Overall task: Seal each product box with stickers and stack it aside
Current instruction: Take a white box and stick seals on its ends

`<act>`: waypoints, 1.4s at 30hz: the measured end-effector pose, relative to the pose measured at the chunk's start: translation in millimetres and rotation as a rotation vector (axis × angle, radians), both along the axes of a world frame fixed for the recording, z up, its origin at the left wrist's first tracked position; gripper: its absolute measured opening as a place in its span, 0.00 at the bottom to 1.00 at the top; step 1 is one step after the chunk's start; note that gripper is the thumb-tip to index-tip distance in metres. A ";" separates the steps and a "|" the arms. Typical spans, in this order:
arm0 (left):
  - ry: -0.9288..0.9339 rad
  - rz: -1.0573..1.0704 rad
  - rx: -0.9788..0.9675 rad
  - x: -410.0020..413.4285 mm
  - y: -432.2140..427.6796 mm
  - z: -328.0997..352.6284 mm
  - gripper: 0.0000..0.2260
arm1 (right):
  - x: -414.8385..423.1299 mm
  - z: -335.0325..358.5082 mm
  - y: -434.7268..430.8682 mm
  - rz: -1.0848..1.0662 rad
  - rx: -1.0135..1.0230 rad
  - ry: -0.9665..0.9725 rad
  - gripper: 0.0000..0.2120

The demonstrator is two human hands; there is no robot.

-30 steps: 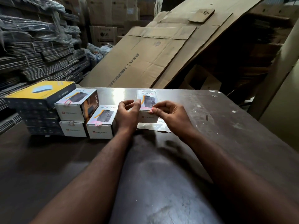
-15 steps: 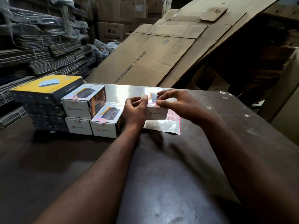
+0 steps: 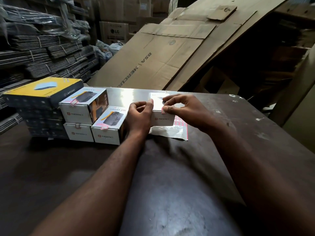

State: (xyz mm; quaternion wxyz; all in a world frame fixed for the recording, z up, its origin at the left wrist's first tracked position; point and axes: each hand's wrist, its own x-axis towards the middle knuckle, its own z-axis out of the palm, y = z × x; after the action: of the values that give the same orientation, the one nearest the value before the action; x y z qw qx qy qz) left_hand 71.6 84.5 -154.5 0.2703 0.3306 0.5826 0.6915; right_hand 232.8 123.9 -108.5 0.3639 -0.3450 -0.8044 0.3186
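Observation:
A white product box [image 3: 162, 119] stands on the dark table [image 3: 221, 126], its glossy top washed out by glare. My left hand [image 3: 139, 116] grips its left side with curled fingers. On its right, my right hand [image 3: 180, 108] has the thumb pressing a small pink-edged sticker [image 3: 163, 110] over the front top edge, fingers curled on the lid. Under and behind the box lies the sticker sheet [image 3: 179, 129]. Three sealed white boxes [image 3: 109, 124] are stacked to the left, each with a sticker on its flap.
A yellow-topped box [image 3: 46, 90] lies on a pile of dark boxes at the far left. Large flattened cardboard sheets [image 3: 153, 57] lean behind the table. Bundles of folded cartons [image 3: 42, 53] fill the left background. The table's right edge runs diagonally.
My right hand moved from the box's right corner onto its top and now presses the sticker over the front edge. My left hand kept its hold. The view shifted slightly.

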 end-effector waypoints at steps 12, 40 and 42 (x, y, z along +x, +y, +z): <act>0.088 0.059 -0.031 1.9 2.8 -2.1 0.11 | -1.0 -7.6 -1.6 -0.051 0.131 -0.035 0.04; 0.175 0.037 0.120 14.5 -9.9 2.3 0.10 | -22.6 -20.5 -21.5 -0.028 -0.590 0.604 0.27; 0.211 0.046 0.128 15.8 -9.7 0.5 0.07 | -23.6 -20.0 -21.4 -0.062 -0.604 0.639 0.26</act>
State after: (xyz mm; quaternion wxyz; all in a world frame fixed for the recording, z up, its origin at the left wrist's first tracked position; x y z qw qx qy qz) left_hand 87.4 74.8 -154.0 0.1699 0.4045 0.5701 0.6946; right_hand 209.3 102.5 -128.5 0.4866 -0.3440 -0.5114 0.6191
